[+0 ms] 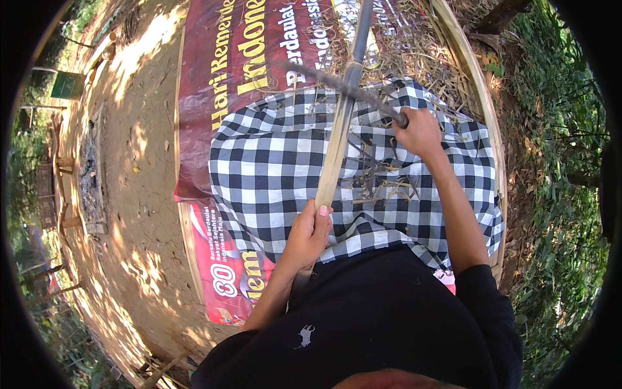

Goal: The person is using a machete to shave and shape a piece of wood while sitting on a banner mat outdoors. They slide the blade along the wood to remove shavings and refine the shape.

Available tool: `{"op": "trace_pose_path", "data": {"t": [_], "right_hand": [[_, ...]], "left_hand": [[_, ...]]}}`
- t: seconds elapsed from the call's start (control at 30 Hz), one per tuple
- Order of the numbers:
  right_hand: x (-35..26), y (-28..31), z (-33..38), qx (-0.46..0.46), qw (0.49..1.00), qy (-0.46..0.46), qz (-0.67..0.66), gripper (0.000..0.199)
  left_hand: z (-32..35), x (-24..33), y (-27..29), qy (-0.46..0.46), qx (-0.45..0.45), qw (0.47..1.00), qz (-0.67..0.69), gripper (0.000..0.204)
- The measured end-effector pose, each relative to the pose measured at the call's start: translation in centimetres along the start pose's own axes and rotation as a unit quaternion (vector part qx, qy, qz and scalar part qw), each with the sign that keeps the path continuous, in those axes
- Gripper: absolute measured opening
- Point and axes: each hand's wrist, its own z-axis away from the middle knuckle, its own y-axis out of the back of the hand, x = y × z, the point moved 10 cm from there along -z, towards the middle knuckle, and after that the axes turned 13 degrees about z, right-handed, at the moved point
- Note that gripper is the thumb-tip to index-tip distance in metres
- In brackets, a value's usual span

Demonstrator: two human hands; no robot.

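1. Bare dirt ground (129, 194) fills the left side, dappled with sunlight.
2. A red printed banner (214, 84) lies spread on the ground beneath a black-and-white checked cloth (272, 168) that covers the person's lap.
3. The left hand (310, 232) is clenched around the lower part of a long bamboo strip (334, 155), which runs up and away over the cloth.
4. The right hand (420, 131) grips the handle of a dark blade (337, 83) laid across the strip.
5. Dry bamboo shavings (414, 58) lie beyond, with greenery (557, 194) to the right.
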Motion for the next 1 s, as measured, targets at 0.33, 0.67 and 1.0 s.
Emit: {"op": "trace_pose_path", "data": {"t": [0.33, 0.67, 1.0], "right_hand": [[-8.1, -2.2, 8.2, -0.032, 0.985, 0.159, -0.051, 0.02], [-0.3, -1.4, 1.6, 0.024, 0.993, 0.104, 0.041, 0.02], [-0.2, -0.5, 1.9, -0.055, 0.998, -0.003, -0.029, 0.019]], "left_hand": [[-0.6, 1.6, 0.9, 0.011, 0.019, 1.0, 0.022, 0.029], [0.5, 1.6, 0.1, -0.001, 0.004, 1.0, 0.016, 0.031], [-0.1, 1.7, -0.4, 0.006, -0.007, 0.998, 0.061, 0.035]]}}
